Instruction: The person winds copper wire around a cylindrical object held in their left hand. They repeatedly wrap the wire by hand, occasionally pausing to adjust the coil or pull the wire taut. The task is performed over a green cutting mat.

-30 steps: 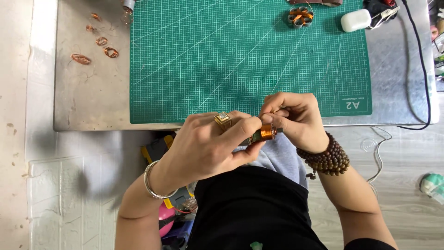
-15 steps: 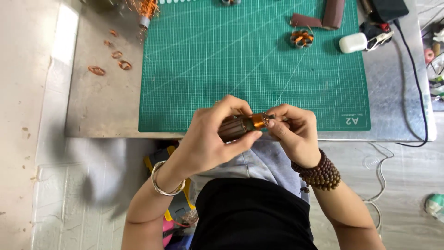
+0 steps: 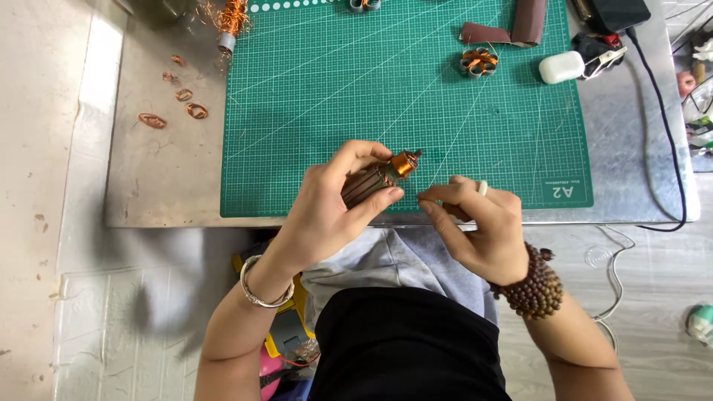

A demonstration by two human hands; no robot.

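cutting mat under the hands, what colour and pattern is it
Green with a pale grid and diagonal lines, the cutting mat shows best in the head view.

Counts, ranged out from the grip:
- 1 motor armature (image 3: pixel 379 178) with copper commutator, in the left hand (image 3: pixel 327 215); 1 right hand (image 3: pixel 479 226) just beside it, fingers pinched.
- 1 green cutting mat (image 3: pixel 334 82) under the grip.
- 4 loose copper wire loops (image 3: pixel 177 95) far left of it.
- 1 copper-wound coil (image 3: pixel 230 22) up-left.
- 1 small stator core (image 3: pixel 479 62) up-right.
- 1 white case (image 3: pixel 561 67) beyond that.
- 2 wrist pieces: 1 silver bangle (image 3: pixel 261 289), 1 bead bracelet (image 3: pixel 536 286).
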